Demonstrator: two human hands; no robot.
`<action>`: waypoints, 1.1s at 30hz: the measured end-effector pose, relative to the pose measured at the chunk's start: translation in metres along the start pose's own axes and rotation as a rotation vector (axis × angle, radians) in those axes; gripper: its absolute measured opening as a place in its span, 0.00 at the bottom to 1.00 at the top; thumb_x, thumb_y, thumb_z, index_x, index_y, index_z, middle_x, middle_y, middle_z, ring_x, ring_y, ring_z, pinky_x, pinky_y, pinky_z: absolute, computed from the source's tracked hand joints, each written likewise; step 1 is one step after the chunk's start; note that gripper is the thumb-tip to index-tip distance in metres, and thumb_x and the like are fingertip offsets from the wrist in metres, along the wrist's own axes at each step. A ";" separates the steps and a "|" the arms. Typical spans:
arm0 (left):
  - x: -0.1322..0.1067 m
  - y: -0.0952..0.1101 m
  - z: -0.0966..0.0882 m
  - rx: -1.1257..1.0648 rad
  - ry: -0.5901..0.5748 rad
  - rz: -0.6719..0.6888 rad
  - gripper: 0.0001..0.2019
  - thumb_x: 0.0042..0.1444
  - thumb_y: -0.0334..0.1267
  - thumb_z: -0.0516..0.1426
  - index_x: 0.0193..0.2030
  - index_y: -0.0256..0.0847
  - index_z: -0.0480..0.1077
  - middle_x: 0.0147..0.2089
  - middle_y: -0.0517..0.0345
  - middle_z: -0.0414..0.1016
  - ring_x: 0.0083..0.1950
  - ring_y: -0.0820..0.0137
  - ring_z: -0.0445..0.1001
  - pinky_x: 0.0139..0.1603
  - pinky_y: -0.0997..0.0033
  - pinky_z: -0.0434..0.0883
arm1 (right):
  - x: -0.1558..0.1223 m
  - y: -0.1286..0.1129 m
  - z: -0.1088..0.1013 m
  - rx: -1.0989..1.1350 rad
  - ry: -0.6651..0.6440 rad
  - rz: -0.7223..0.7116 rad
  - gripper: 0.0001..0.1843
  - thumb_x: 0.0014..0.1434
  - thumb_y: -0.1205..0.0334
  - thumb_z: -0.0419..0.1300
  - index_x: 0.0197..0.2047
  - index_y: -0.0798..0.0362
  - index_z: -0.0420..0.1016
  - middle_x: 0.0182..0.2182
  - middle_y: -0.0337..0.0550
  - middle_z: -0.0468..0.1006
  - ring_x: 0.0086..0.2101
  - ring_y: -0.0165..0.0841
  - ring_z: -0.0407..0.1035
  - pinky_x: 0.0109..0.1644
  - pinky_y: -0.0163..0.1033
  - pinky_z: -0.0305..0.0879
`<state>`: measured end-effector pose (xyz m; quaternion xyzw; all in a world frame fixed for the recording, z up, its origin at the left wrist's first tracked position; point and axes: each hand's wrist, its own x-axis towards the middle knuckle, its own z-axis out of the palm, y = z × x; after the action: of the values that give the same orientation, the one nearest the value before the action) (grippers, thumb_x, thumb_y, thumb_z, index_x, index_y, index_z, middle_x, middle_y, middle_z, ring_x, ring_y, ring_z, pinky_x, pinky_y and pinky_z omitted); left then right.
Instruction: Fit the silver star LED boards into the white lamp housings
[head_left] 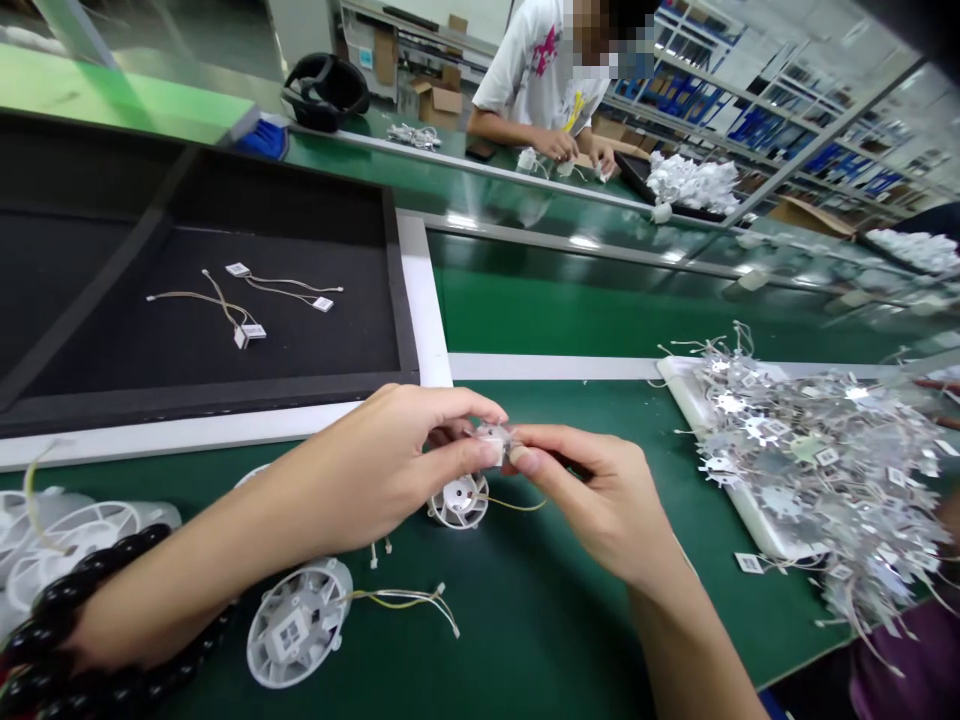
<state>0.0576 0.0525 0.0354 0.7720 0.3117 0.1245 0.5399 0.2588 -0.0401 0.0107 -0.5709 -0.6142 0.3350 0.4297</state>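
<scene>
My left hand [390,465] and my right hand [592,490] meet above the green table, both pinching one small white part [493,440] between thumb and fingertips. A thin yellowish wire [517,505] hangs below it. Just under the hands lies a small white round fan frame [459,500]. A larger white fan frame [296,622] with yellow and white leads lies near my left forearm, which wears a black bead bracelet [90,590].
A white tray [750,500] heaped with silvery star-shaped boards and wires sits at the right. A black tray [300,350] at the left holds a few wired labels. More white fan frames [67,535] lie far left. Across the conveyor a person in a white shirt [540,60] works.
</scene>
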 end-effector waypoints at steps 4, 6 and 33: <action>0.001 -0.004 -0.006 0.064 -0.027 -0.028 0.17 0.70 0.52 0.56 0.51 0.46 0.81 0.41 0.57 0.84 0.41 0.62 0.79 0.35 0.70 0.71 | 0.003 0.002 -0.004 -0.038 -0.110 0.057 0.11 0.68 0.61 0.62 0.45 0.47 0.88 0.32 0.39 0.87 0.33 0.34 0.80 0.38 0.36 0.75; 0.002 -0.004 -0.008 0.079 -0.051 -0.069 0.19 0.69 0.53 0.56 0.54 0.46 0.80 0.37 0.58 0.82 0.36 0.65 0.77 0.32 0.70 0.69 | 0.003 0.003 -0.006 -0.049 -0.146 0.070 0.12 0.69 0.60 0.61 0.45 0.49 0.88 0.31 0.39 0.86 0.32 0.34 0.78 0.37 0.36 0.74; -0.004 -0.010 0.004 0.464 -0.195 -0.039 0.13 0.69 0.41 0.55 0.55 0.50 0.77 0.42 0.58 0.81 0.40 0.61 0.76 0.36 0.67 0.63 | 0.001 0.003 -0.005 -0.354 -0.416 0.331 0.11 0.66 0.58 0.63 0.33 0.49 0.82 0.21 0.35 0.75 0.21 0.29 0.62 0.25 0.34 0.52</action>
<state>0.0528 0.0494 0.0254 0.8774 0.2931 -0.0360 0.3781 0.2649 -0.0388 0.0100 -0.6484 -0.6362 0.3978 0.1287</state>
